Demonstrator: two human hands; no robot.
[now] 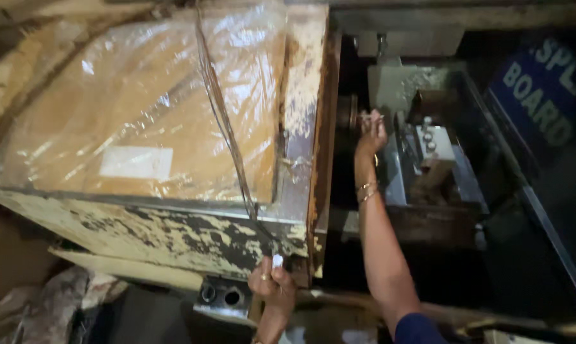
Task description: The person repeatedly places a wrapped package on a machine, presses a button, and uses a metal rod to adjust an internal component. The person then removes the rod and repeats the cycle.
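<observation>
Nearest, the left hand [274,283] pinches a small white piece against the chipped front edge of the machine housing [173,232]; it could slip off that flaking rim. Further in, the right hand [372,132] is closed around a dark round knob [348,113] inside the machine, close to the metal block [431,150], so fingers could get nipped. Beyond, everything sinks into shadow.

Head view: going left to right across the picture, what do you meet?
Plastic-wrapped brown board → left hand pinching a small white piece → right hand reaching into the machine → grey metal block with bolts → blue sign.
</observation>
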